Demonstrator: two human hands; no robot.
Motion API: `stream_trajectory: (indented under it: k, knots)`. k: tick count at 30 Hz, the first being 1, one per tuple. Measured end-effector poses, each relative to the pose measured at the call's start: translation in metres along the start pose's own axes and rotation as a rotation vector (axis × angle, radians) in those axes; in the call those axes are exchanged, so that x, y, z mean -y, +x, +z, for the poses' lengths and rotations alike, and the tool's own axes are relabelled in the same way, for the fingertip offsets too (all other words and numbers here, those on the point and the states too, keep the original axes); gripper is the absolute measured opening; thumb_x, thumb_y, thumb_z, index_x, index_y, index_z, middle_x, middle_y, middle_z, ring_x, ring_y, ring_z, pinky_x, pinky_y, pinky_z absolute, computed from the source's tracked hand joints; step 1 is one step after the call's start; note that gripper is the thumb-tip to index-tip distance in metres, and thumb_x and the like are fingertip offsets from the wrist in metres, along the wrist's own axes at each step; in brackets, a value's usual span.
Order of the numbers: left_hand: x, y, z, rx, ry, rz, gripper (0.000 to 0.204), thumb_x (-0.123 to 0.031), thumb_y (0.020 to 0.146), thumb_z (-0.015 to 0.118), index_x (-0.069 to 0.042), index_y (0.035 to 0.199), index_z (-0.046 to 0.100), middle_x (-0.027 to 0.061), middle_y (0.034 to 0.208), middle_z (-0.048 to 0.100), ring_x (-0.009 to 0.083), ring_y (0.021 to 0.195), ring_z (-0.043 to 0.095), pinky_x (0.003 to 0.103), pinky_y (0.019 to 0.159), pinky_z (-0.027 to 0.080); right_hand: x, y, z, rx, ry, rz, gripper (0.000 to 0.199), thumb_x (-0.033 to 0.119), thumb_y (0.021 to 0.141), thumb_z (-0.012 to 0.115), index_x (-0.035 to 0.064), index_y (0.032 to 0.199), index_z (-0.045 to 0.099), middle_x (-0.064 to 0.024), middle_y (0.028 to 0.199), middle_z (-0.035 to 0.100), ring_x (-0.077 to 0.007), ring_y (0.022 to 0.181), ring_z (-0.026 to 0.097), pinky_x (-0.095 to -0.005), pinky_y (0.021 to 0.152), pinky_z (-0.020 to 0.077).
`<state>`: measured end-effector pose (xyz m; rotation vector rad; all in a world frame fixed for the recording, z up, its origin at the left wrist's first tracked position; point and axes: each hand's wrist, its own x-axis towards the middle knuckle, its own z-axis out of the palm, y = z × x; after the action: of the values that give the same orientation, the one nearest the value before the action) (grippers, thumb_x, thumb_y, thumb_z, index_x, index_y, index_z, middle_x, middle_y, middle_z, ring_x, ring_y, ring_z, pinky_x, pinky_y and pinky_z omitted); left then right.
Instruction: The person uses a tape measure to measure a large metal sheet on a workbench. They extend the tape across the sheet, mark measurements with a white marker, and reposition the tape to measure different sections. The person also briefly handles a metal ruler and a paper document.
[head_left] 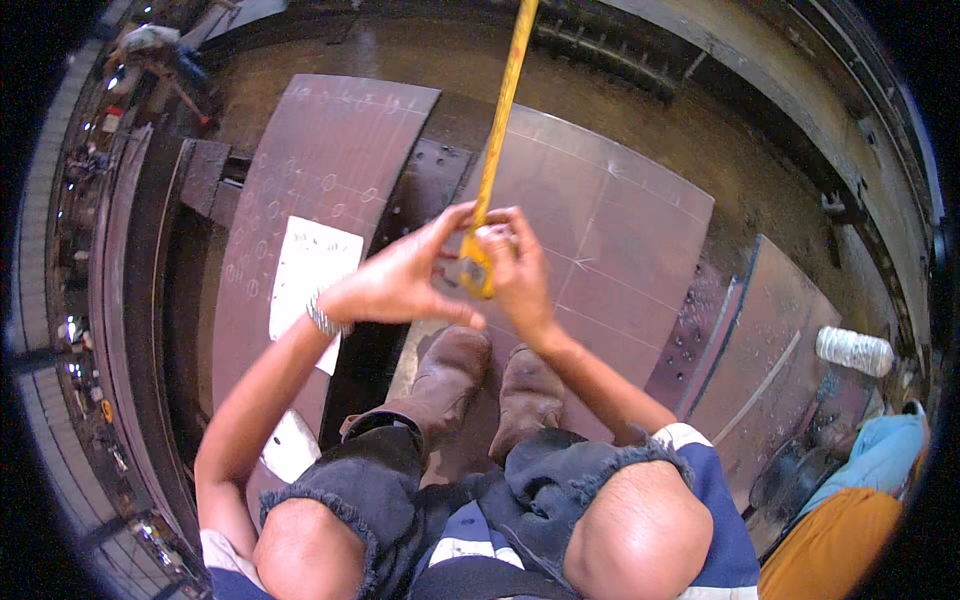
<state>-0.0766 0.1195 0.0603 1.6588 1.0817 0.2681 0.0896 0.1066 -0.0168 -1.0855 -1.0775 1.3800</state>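
Observation:
A yellow tape measure (477, 268) is gripped in my right hand (522, 278), fingers wrapped round its case. Its yellow blade (508, 95) is drawn out and runs up past the far edge of the view. My left hand (400, 278) is spread beside the case, thumb apart from the fingers. The left fingertips are close to the blade at the case mouth; whether they touch it I cannot tell. Beneath both hands lies a reddish-brown metal plate (625, 230) with chalk lines and arrow marks. My boots (450, 375) stand on it.
To the left, a second plate (330, 130) bears chalk circles and a marked white sheet (318, 262). A smaller plate (765, 330) and a white roll (855, 351) lie at right. Blue and orange cloth (840, 540) shows lower right. Another person (155, 45) bends at far left.

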Motion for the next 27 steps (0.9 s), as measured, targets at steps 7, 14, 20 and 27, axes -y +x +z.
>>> stream_trajectory:
  k: [7,14,20,27]
  knots:
    - [-0.003,-0.12,0.058,-0.419,0.139,-0.17,0.103,-0.03,0.064,0.088,0.001,0.144,0.032,0.0203,0.135,0.048,0.0321,0.126,0.05,0.039,0.106,0.041,-0.039,-0.08,0.082,0.311,0.122,0.3,0.025,0.024,0.095,0.057,0.0037,0.108,0.05,-0.0083,0.077,0.059,-0.0141,0.074,0.059,-0.0341,0.067,0.0493]
    - [0.046,-0.19,0.088,-0.528,-0.277,-0.263,0.081,-0.007,0.064,0.067,-0.003,0.14,0.038,0.0149,0.119,0.056,0.0215,0.113,0.055,0.032,0.1,0.042,-0.02,-0.095,0.089,0.471,-0.25,0.22,0.025,0.025,0.093,0.064,0.0006,0.1,0.064,-0.0035,0.069,0.058,-0.0068,0.064,0.052,-0.029,0.059,0.0451]
    - [0.107,-0.204,0.088,-0.325,-0.335,-0.217,0.062,-0.009,0.068,0.067,-0.005,0.127,0.046,0.0104,0.102,0.059,0.0196,0.094,0.057,0.032,0.086,0.047,-0.02,-0.056,0.049,0.2,-0.285,-0.04,0.039,0.036,0.099,0.055,0.0017,0.095,0.073,-0.0107,0.085,0.071,-0.0125,0.078,0.061,-0.0311,0.071,0.0494]
    - [0.136,-0.18,0.077,-0.101,-0.105,-0.242,0.039,-0.041,0.094,0.06,-0.002,0.099,0.06,0.0077,0.07,0.057,0.0155,0.066,0.055,0.032,0.063,0.045,0.048,-0.104,-0.063,-0.51,-0.252,0.304,0.022,0.028,0.095,0.063,0.0067,0.096,0.067,0.0117,0.058,0.033,0.0007,0.042,0.025,-0.0193,0.037,0.0174]
